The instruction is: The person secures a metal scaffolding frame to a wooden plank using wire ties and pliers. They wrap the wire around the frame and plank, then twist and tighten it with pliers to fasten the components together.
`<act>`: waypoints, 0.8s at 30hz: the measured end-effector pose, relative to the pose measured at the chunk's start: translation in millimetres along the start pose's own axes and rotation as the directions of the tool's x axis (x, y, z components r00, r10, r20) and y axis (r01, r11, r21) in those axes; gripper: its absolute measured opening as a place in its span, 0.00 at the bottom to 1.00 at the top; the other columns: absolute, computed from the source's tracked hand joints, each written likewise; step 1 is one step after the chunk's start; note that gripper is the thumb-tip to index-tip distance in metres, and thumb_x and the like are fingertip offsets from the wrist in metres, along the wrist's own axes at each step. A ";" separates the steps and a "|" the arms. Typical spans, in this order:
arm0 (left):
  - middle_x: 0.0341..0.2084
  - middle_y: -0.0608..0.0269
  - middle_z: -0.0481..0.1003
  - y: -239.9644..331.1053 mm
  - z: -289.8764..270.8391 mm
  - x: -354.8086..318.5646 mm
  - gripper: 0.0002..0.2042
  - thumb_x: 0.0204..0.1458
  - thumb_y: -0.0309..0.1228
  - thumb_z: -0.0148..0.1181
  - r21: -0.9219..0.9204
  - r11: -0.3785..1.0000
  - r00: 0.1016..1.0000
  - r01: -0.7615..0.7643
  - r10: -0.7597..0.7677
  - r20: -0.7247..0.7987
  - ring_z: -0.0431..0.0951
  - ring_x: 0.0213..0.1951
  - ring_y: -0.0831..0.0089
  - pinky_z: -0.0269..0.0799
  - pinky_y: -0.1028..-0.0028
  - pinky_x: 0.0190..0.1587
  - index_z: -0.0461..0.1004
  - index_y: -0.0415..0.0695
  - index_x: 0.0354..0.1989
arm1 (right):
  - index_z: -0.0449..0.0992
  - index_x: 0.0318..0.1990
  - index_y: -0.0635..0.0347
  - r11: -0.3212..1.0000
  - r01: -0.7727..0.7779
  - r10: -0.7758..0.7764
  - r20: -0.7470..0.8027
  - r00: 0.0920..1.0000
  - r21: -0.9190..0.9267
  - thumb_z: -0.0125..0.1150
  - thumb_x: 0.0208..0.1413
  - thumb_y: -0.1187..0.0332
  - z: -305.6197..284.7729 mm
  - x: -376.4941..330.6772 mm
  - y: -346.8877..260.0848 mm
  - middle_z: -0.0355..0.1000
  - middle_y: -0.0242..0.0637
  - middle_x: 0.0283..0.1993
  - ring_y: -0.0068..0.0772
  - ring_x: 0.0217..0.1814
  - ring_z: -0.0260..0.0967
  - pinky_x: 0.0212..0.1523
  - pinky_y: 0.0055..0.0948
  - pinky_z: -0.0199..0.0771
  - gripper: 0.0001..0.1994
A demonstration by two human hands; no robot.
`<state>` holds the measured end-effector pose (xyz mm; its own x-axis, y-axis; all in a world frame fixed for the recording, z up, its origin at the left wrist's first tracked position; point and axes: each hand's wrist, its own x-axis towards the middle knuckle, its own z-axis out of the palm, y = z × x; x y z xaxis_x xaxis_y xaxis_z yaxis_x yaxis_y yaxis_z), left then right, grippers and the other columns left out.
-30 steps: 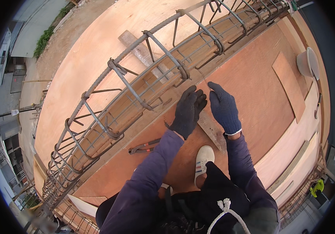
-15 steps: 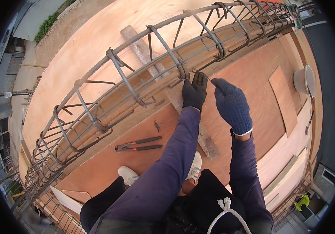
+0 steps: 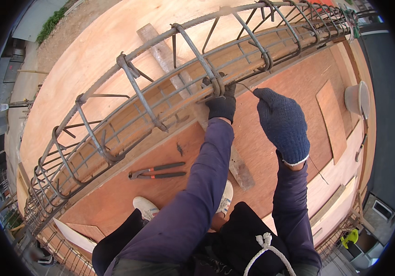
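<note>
My right hand (image 3: 282, 122) pinches a thin wire (image 3: 247, 88) beside the rebar cage (image 3: 142, 93), knuckles up, while my left arm (image 3: 193, 193) stretches forward, left hand (image 3: 222, 106) at a stirrup (image 3: 199, 56), fingers partly hidden behind it, so I can't tell if they're gripping.

Purple sleeves (image 3: 202, 170), dark knit gloves (image 3: 282, 124)
</note>
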<state>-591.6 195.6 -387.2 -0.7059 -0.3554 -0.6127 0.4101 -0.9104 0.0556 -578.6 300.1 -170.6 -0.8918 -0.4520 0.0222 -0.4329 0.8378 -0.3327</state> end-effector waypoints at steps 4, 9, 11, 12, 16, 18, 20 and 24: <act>0.54 0.50 0.74 -0.1 -9.5 16.1 0.17 0.69 0.42 0.48 0.079 0.997 0.996 0.023 -0.030 0.088 0.75 0.58 0.54 0.63 0.51 0.71 0.71 0.43 0.56 | 0.84 0.49 0.54 0.999 0.013 -0.012 -0.038 0.999 0.034 0.60 0.62 0.68 -3.9 3.0 6.4 0.82 0.45 0.34 0.48 0.36 0.81 0.39 0.43 0.79 0.11; 0.56 0.50 0.74 7.6 -14.6 7.9 0.15 0.70 0.40 0.48 0.106 0.980 0.985 0.167 -0.161 -0.069 0.74 0.61 0.53 0.66 0.53 0.71 0.71 0.43 0.55 | 0.84 0.49 0.54 0.996 0.017 -0.010 -0.083 0.996 0.084 0.61 0.62 0.68 -4.2 -1.8 5.4 0.82 0.45 0.34 0.48 0.35 0.81 0.38 0.41 0.79 0.11; 0.57 0.51 0.73 10.2 -12.1 1.5 0.15 0.71 0.41 0.50 0.146 0.974 0.985 0.171 -0.168 -0.031 0.73 0.63 0.53 0.66 0.53 0.70 0.71 0.44 0.54 | 0.84 0.49 0.54 0.996 0.017 -0.010 -0.088 0.996 0.084 0.61 0.62 0.69 -3.2 -4.6 3.3 0.82 0.45 0.35 0.47 0.35 0.82 0.38 0.41 0.80 0.11; 0.57 0.51 0.73 11.3 -10.3 -0.9 0.15 0.71 0.42 0.50 0.184 0.968 0.986 0.168 -0.169 -0.011 0.72 0.64 0.53 0.67 0.53 0.70 0.71 0.44 0.54 | 0.84 0.49 0.54 0.996 0.021 -0.013 -0.100 0.995 0.081 0.61 0.62 0.69 -3.0 -5.6 2.5 0.83 0.45 0.36 0.47 0.35 0.82 0.37 0.40 0.80 0.11; 0.57 0.50 0.72 12.2 -4.7 -2.9 0.15 0.71 0.44 0.52 0.238 0.950 0.979 0.202 -0.197 -0.045 0.70 0.66 0.54 0.70 0.53 0.68 0.71 0.46 0.54 | 0.83 0.49 0.54 0.996 0.000 0.008 -0.094 0.996 0.089 0.61 0.62 0.69 -2.3 -14.2 -2.5 0.83 0.44 0.36 0.46 0.34 0.82 0.36 0.40 0.80 0.11; 0.57 0.49 0.71 12.2 -8.2 -0.4 0.16 0.71 0.45 0.52 0.284 0.937 0.979 0.202 -0.200 -0.039 0.71 0.66 0.54 0.70 0.52 0.68 0.70 0.46 0.55 | 0.83 0.49 0.54 0.993 -0.019 0.030 -0.098 0.995 0.114 0.62 0.61 0.70 -2.4 -20.3 -2.4 0.83 0.45 0.36 0.47 0.34 0.82 0.35 0.40 0.80 0.11; 0.57 0.48 0.71 12.2 -15.2 3.9 0.19 0.71 0.48 0.54 0.369 0.910 0.977 0.190 -0.212 0.020 0.71 0.65 0.55 0.70 0.52 0.68 0.68 0.47 0.58 | 0.83 0.50 0.55 0.990 0.008 0.011 -0.133 0.991 0.142 0.62 0.61 0.71 0.1 -26.0 -0.6 0.83 0.46 0.36 0.47 0.34 0.82 0.36 0.40 0.80 0.11; 0.54 0.51 0.71 14.6 -30.6 8.1 0.20 0.70 0.51 0.56 0.678 0.729 0.955 -0.096 -0.124 0.269 0.73 0.61 0.57 0.71 0.53 0.67 0.68 0.49 0.57 | 0.83 0.50 0.57 0.972 0.012 0.018 -0.127 0.992 0.235 0.62 0.61 0.72 9.8 -38.9 11.1 0.82 0.48 0.37 0.49 0.35 0.82 0.37 0.41 0.80 0.11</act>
<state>-573.6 186.0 -415.5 -0.8803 -0.2839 -0.3802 -0.0245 -0.7730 0.6339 -547.4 324.0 -184.4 -0.9090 -0.3939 0.1360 -0.4007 0.7369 -0.5444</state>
